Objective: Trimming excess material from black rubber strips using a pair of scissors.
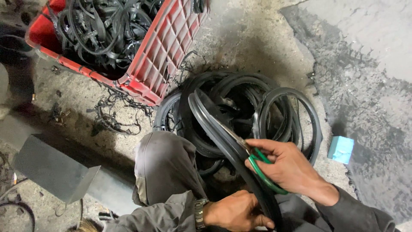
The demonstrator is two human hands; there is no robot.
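Rubber strip (223, 133), black and curved, runs from the pile on the floor up toward the person's lap, passing between both hands; the left hand (238, 212) grips it low down, fingers curled tight around the band near the bottom edge of the view, a wristwatch (199, 212) showing at the cuff of the grey sleeve; the right hand (289, 167) holds a pair of scissors (253, 157) with green handles, fingers closed through the loops, the metal blades lying along the strip's edge and pointing up and to the left; whether the blades are parted or closed I cannot tell.

Behind the strip lies a pile of rubber rings (257, 107), black hoops overlapping each other on the concrete floor (266, 38); the person's knee (165, 165), in grey cloth, sits just beside the pile on its left; a red crate (165, 56) stands tilted at the upper left, full of tangled black rubber offcuts, with thin scraps (113, 118) scattered on the floor below its corner; a small blue block (341, 149) rests on the floor to the right of the pile, apart from it; a grey box (53, 169) lies at the lower left.
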